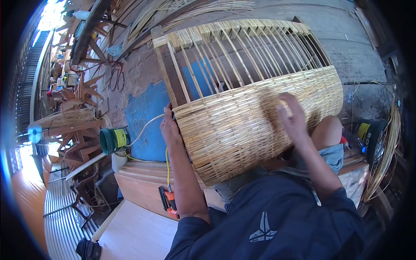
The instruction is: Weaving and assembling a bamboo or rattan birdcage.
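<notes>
The woven rattan frame lies on the person's lap, tilted, w/ bare ribs on its far part. The left hand comes up along the frame's left edge and grasps a pale rattan strand there, fingers closed on it. The right hand rests flat on the weave, fingers spread, gripping nothing. A green cup stands left of the left hand.

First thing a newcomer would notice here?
The big half-woven wicker frame filling the centre, propped on the person's lap. The left hand grips its left edge near a pale strand; the right hand lies flat on the weave. A green tub sits at left.
</notes>
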Available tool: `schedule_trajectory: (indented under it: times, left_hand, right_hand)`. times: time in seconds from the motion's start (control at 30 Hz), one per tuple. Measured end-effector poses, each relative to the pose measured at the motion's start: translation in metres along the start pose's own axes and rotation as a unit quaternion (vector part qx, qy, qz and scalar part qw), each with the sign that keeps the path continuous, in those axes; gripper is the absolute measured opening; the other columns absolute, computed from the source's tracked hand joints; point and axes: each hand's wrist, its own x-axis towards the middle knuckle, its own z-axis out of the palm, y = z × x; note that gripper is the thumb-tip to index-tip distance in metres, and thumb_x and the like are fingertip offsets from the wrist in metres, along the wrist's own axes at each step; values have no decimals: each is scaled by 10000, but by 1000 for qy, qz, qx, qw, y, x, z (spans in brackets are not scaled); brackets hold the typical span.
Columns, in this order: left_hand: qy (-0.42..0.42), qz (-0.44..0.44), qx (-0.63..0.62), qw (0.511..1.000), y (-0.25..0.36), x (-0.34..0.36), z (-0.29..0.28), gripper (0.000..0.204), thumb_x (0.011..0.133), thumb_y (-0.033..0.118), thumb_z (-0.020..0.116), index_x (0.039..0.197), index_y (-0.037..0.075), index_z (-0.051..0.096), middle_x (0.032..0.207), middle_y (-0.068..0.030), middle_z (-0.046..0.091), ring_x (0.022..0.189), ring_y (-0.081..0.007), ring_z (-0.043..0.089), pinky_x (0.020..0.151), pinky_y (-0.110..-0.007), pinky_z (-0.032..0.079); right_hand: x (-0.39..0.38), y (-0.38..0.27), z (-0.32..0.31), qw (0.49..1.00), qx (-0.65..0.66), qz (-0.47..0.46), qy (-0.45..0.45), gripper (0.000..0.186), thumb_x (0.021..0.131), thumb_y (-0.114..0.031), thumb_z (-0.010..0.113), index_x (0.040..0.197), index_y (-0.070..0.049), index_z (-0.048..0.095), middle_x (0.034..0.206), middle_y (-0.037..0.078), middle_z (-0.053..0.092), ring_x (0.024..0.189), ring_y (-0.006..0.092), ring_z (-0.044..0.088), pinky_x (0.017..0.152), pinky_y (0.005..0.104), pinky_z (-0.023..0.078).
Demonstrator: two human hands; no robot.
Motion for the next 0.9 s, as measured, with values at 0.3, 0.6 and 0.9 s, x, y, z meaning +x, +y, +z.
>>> schedule_trajectory:
  times: [0.3, 0.6, 0.9]
  left_hand:
    - [-39, 31, 205, 977, -26, -17, -24, 636, 988, 478, 370, 1345, -44, 439, 1333, -166, 502, 1138, -254, 535, 973, -364, 429]
    - [-21, 126, 299, 946, -15, -43, -12, 641, 988, 484, 364, 1346, -43, 437, 1337, -167, 498, 1143, -256, 531, 978, -365, 425]
    - [-47, 169, 329, 928, -14, -71, 1, 647, 987, 490, 358, 1347, -42, 435, 1340, -168, 494, 1148, -258, 527, 983, -366, 421]
  right_hand:
    - [-166, 64, -235, 920, -209, 195, 267, 289, 908, -86, 565, 1190, -25, 569, 1075, 90, 590, 997, 175, 592, 867, 302, 474]
    - [-412, 71, -324, 716, -372, 429, 407, 285, 908, -187, 560, 1134, -18, 597, 899, 73, 624, 813, 137, 576, 770, 273, 458]
    - [-523, 65, -286, 626, -198, 503, 562, 309, 870, -167, 536, 1119, 2, 606, 874, 92, 642, 751, 161, 614, 700, 296, 486]
